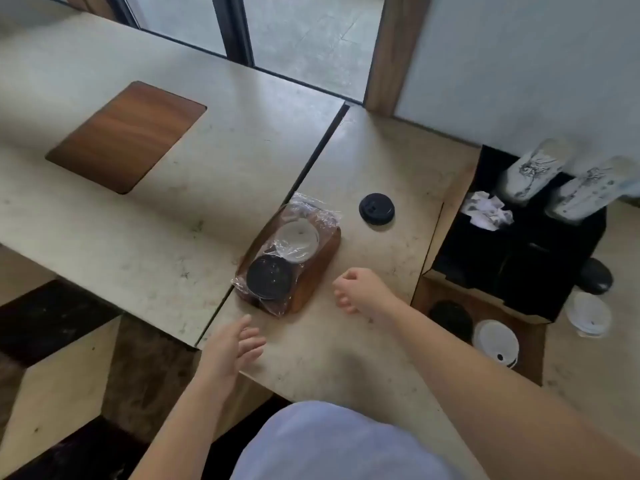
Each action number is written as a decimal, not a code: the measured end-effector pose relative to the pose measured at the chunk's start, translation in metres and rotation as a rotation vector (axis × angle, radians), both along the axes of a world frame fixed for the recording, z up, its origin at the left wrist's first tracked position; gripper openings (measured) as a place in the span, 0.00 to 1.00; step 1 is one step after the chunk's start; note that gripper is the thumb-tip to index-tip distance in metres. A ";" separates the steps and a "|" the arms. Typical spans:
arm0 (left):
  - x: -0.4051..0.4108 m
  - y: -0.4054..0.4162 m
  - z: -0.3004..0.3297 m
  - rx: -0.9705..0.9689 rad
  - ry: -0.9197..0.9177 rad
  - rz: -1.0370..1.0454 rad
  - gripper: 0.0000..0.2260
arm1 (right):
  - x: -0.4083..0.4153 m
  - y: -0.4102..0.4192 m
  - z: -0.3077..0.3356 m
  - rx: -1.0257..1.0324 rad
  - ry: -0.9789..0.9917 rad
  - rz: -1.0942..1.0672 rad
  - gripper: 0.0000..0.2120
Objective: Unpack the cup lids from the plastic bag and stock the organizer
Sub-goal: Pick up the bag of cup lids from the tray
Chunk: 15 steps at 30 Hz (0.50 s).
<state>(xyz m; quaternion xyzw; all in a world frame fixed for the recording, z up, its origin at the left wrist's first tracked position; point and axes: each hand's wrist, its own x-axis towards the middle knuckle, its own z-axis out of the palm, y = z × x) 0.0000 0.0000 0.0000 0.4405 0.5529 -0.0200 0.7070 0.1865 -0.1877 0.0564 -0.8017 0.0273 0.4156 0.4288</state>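
Observation:
A clear plastic bag [304, 211] lies on a small wooden block [317, 271] on the counter, with a white lid [297, 237] and a black lid [268, 277] inside. One loose black lid [376, 206] rests on the counter behind it. The organizer [485, 299], wood-fronted with black compartments, stands at the right; a black lid [450, 318] and a white lid [496, 342] sit in its front slots. My left hand [232, 348] hovers open just in front of the bag. My right hand [362, 289] is loosely curled and holds nothing, right of the block.
Stacked printed paper cups [533, 171] and crumpled paper [486, 211] fill the organizer's back compartments. Another white lid [588, 315] and a black lid [595, 275] lie beside it on the right. A dark wooden inlay [128, 136] marks the left counter [173, 202]; a gap divides the two counters.

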 end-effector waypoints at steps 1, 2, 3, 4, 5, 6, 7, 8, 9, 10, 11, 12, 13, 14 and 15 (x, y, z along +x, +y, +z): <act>0.007 0.001 -0.001 -0.015 -0.002 0.024 0.11 | 0.002 0.008 -0.006 0.042 0.072 -0.069 0.05; 0.014 0.005 -0.003 -0.025 0.005 0.053 0.12 | 0.006 0.018 -0.009 0.051 0.131 -0.121 0.05; 0.020 0.007 -0.005 -0.034 0.001 0.064 0.13 | 0.011 0.027 -0.014 0.055 0.167 -0.160 0.06; 0.027 0.009 -0.006 -0.038 -0.001 0.075 0.15 | 0.015 0.033 -0.017 0.058 0.182 -0.183 0.05; 0.032 0.011 -0.010 -0.039 -0.004 0.080 0.15 | 0.019 0.039 -0.021 0.057 0.187 -0.202 0.05; 0.036 0.013 -0.011 -0.036 -0.002 0.077 0.17 | 0.024 0.044 -0.023 0.033 0.174 -0.212 0.05; 0.040 0.015 -0.013 -0.043 -0.004 0.064 0.18 | 0.029 0.048 -0.026 0.000 0.158 -0.213 0.06; 0.043 0.017 -0.012 -0.047 0.001 0.038 0.20 | 0.033 0.050 -0.026 -0.039 0.143 -0.204 0.08; 0.047 0.017 -0.014 -0.044 0.012 0.014 0.21 | 0.038 0.054 -0.029 -0.067 0.133 -0.203 0.10; 0.050 0.018 -0.015 -0.031 0.028 -0.006 0.22 | 0.044 0.057 -0.031 -0.083 0.132 -0.207 0.11; 0.053 0.018 -0.016 -0.010 0.038 -0.018 0.21 | 0.049 0.061 -0.033 -0.094 0.132 -0.213 0.12; 0.055 0.018 -0.016 0.016 0.051 -0.028 0.21 | 0.053 0.065 -0.033 -0.107 0.129 -0.211 0.13; 0.056 0.018 -0.017 0.039 0.063 -0.036 0.21 | 0.058 0.069 -0.036 -0.121 0.121 -0.206 0.14; 0.057 0.019 -0.018 0.053 0.075 -0.045 0.21 | 0.061 0.073 -0.039 -0.134 0.110 -0.198 0.14; 0.058 0.019 -0.019 0.060 0.078 -0.054 0.20 | 0.063 0.077 -0.042 -0.144 0.097 -0.194 0.15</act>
